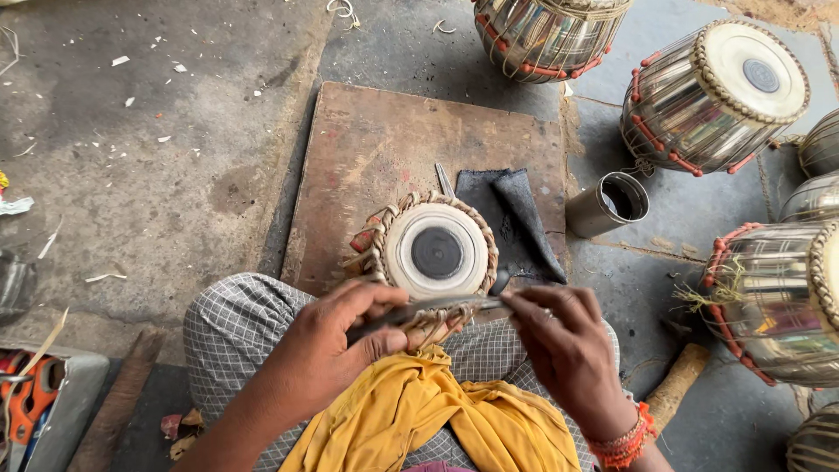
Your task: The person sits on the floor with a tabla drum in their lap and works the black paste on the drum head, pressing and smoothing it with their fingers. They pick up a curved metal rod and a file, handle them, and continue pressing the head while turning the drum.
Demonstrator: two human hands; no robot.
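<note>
Left hand point(336, 336): fingers curled tight around the handle end of a thin metal blade point(437, 308). Right hand point(564, 345): fingertips pinch the blade's other end; orange thread band on that wrist. Blade lies level across the near rim of a small drum point(434, 252), touching its braided edge. Drum: pale skin with a dark round centre patch, facing up, woven strap ring around it. It rests at the near edge of a brown wooden board point(367, 149), against the person's checked-cloth knees; yellow cloth point(419, 411) in the lap. Dark folded cloth point(516, 214) just right of the drum, on the board's right side. Metal cup point(607, 205) lies off the board's right edge. Several shiny metal drums point(712, 96) stand beyond, on the floor.
</note>
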